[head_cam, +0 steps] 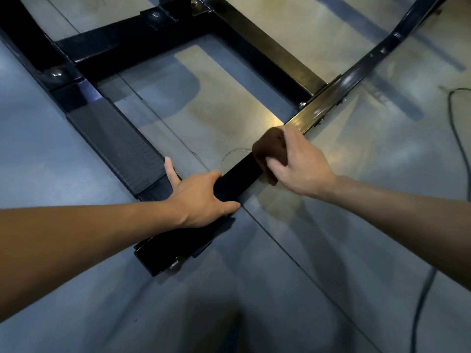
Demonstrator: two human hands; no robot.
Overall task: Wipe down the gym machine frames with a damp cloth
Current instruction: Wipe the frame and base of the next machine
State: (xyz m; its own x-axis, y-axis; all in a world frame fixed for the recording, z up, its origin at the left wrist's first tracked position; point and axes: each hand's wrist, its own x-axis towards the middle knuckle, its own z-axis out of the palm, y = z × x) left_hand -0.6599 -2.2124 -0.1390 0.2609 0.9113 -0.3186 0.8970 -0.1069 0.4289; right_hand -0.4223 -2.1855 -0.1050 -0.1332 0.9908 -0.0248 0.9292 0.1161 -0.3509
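On the floor (331,250), grey and glossy: black steel machine frame (158,49), rectangular base of box-section bars bolted at the joints.
Near bar (316,110): runs diagonally from the near corner of the frame toward the far right edge; glossy where lit.
Cloth (267,149): brown, bunched, draped over the near bar about midway along it.
Right hand (298,161): fingers curled over the cloth, gripping it against the bar.
Left hand (201,197): on the same bar just nearer the corner, thumb and fingers wrapped round it, one finger stretched out toward the ribbed foot plate (119,146) on the left bar.
Cable (456,128): dark, trailing along the floor's right edge.
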